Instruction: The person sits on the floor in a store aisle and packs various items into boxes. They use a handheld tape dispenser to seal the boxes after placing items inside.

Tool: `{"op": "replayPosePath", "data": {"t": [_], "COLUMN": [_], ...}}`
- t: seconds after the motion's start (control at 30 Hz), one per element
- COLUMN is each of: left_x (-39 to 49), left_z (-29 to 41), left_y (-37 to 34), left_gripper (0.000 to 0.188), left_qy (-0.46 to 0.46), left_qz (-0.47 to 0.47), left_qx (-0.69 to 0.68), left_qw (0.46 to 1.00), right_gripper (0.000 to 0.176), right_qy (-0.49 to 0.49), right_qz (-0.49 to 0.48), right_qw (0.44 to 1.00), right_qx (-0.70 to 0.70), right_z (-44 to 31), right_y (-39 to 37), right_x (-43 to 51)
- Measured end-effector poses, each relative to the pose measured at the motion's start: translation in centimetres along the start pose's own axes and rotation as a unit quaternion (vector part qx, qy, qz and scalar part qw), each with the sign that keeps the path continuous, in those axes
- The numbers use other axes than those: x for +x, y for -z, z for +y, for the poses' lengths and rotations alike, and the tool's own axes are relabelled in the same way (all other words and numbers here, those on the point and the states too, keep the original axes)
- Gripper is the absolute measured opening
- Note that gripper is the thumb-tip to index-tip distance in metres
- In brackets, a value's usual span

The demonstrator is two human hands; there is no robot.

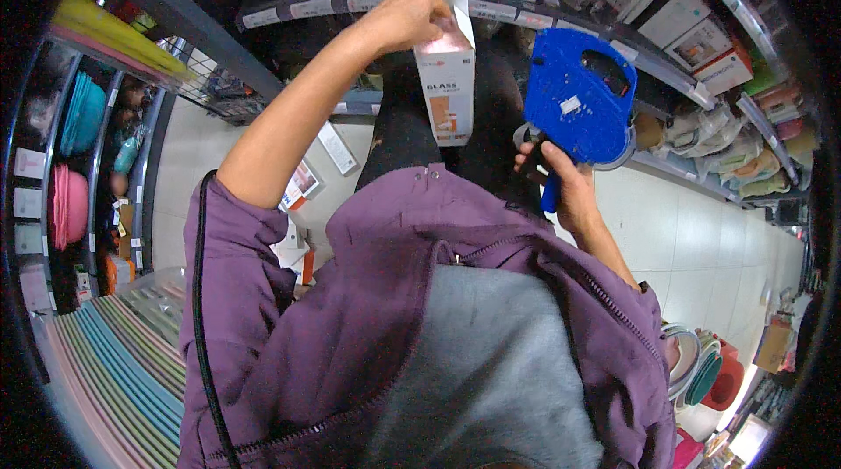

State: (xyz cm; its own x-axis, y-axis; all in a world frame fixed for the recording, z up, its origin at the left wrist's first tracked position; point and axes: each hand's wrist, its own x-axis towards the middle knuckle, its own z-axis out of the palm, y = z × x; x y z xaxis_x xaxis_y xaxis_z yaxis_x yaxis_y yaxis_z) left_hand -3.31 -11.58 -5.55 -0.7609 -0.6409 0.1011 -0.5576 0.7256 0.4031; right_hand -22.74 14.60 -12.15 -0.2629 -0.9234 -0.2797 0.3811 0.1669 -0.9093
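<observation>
A tall white cardboard box point(449, 85) with a printed picture stands upright between my knees, its top flap raised. My left hand point(424, 16) is at the mouth of this box, with fingertips inside against something pinkish and shiny; whether they grip it cannot be made out. On the other side, my right hand point(565, 173) is closed around the dark handle of a blue plastic tape dispenser point(571, 108). The dispenser is tilted beside my knee, and its roll shows at the lower edge.
Shelves point(315, 8) stocked with boxes curve across the front. Small boxes point(338, 148) lie on the tiled floor at left. Stacked striped sheets point(118, 364) fill the lower left. Coloured round containers point(703, 377) stand at lower right. Wrapped goods point(723, 140) sit on the right shelves.
</observation>
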Motion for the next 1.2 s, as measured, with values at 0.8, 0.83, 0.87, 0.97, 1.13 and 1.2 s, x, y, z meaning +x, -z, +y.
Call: {"op": "replayPosePath", "data": {"t": [0.8, 0.83, 0.87, 0.97, 1.13, 1.2], "left_x": [-0.2, 0.1, 0.3, 1.5, 2.5, 2.8], "left_z": [3.0, 2.5, 2.0, 0.7, 0.1, 0.4], "left_y": [6.7, 7.2, 7.6, 8.1, 7.6, 7.7], "left_gripper": [0.014, 0.015, 0.014, 0.013, 0.015, 0.015], "left_qy": [0.058, 0.029, 0.034, 0.056, 0.081, 0.066], "left_qz": [0.175, 0.201, 0.211, 0.250, 0.339, 0.364], "left_qx": [-0.128, -0.125, -0.147, -0.209, -0.289, -0.306], "left_qw": [0.974, 0.971, 0.966, 0.944, 0.892, 0.877], "right_gripper": [0.039, 0.039, 0.039, 0.040, 0.041, 0.041], "right_qy": [-0.020, -0.018, -0.011, -0.023, -0.055, -0.042], "right_qz": [-0.077, -0.077, -0.088, -0.098, -0.116, -0.117], "right_qw": [0.995, 0.995, 0.995, 0.994, 0.992, 0.992], "right_qx": [-0.051, -0.054, -0.049, -0.034, 0.016, -0.003], "right_z": [0.6, 0.4, 0.1, -0.7, -1.0, -0.9], "right_y": [-0.1, -0.3, -0.5, -0.7, -1.3, -1.6], "right_x": [-0.5, -0.7, -0.8, -1.3, -1.5, -1.5]}}
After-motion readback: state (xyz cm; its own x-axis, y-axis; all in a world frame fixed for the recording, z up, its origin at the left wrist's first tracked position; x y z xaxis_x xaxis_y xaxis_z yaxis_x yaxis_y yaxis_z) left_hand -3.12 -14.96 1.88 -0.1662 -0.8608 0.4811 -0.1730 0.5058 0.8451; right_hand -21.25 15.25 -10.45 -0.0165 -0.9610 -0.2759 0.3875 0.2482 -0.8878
